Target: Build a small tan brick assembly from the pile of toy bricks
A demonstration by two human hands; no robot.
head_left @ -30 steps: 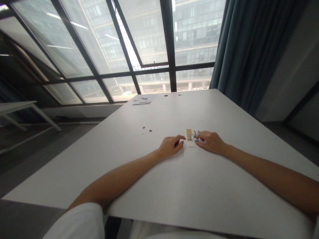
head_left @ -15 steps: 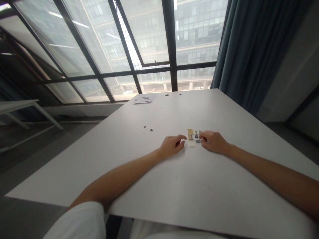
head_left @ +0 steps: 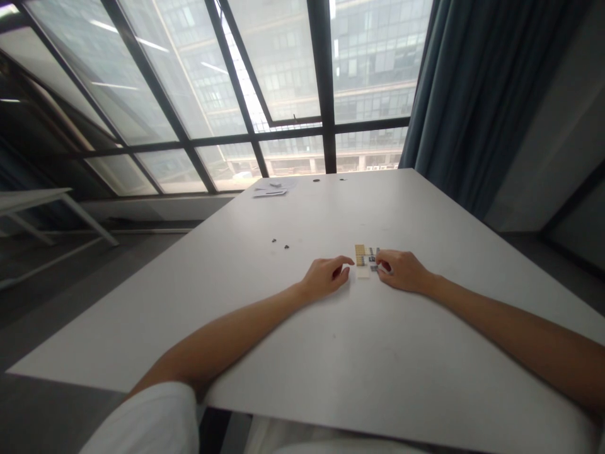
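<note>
A small group of flat pieces lies on the white table (head_left: 302,353) between my hands. It includes a tan studded piece (head_left: 360,250), a piece with grey and tan rows (head_left: 360,260), a plain cream square (head_left: 363,273) and small dark grey pieces (head_left: 372,259). My left hand (head_left: 326,277) rests just left of the group, index finger stretched toward it and thumb apart, holding nothing. At the group's right edge, my right hand (head_left: 401,270) has its fingers curled with the tips close together among the grey pieces. Whatever lies between those tips is too small to make out.
Two tiny dark pieces (head_left: 286,246) lie left of my hands. Papers (head_left: 271,188) rest at the far left corner, and a dark round spot (head_left: 316,180) is near the far edge. Windows and a blue curtain (head_left: 454,113) stand behind; another table (head_left: 38,195) is far left.
The view has shifted very slightly. Both hands stay in nearly the same place beside the pieces, with no clear change in their grip.
</note>
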